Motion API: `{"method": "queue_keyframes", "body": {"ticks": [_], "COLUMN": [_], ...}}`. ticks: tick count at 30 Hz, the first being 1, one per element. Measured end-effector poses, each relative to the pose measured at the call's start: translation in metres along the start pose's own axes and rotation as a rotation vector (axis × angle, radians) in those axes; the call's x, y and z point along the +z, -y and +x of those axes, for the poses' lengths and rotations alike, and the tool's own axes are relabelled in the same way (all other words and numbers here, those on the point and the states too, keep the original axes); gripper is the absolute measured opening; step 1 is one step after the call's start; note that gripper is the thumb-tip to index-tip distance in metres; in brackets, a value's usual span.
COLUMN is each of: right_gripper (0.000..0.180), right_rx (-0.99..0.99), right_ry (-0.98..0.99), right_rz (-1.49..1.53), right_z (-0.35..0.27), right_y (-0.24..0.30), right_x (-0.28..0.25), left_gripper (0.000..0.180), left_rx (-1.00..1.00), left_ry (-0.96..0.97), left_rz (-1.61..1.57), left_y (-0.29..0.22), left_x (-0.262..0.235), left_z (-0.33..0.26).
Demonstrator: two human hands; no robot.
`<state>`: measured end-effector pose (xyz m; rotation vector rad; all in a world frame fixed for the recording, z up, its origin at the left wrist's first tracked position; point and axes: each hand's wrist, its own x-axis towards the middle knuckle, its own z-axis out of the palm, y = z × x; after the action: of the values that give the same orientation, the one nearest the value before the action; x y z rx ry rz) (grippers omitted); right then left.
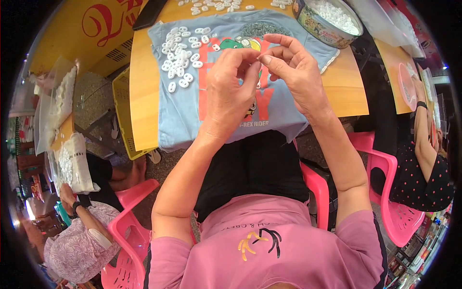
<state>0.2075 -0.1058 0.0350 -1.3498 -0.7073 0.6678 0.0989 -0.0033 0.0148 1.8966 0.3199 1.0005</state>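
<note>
My left hand and my right hand meet above a blue-grey printed T-shirt spread over the table. Thumb and fingers of both are pinched together at the same spot; whatever they hold there is too small to make out. Left of my hands lies a loose group of white oval plastic pieces, each with two holes. One such white piece sits apart, close to my left hand. Just beyond my fingers is a heap of small dark grey-green pieces, partly covered by my right hand.
A round printed tin of white pieces stands at the far right of the wooden table. More white pieces lie along the far edge. People sit at both sides on pink chairs. A yellow crate is below, left.
</note>
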Motion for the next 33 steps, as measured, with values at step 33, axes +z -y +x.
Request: {"method": "queue_keyframes", "body": {"ticks": [33], "right_gripper": [0.015], "right_rx": [-0.088], "right_ry": [-0.011], "right_rz": [-0.087], "right_z": [-0.012], "right_y": [-0.007], "right_x": [0.002], "left_gripper": [0.007], "left_rx": [-0.094], "left_ry": [0.065], "left_rz": [-0.019], "left_y": [-0.005], "left_x": [-0.005], "left_z": [-0.002]}}
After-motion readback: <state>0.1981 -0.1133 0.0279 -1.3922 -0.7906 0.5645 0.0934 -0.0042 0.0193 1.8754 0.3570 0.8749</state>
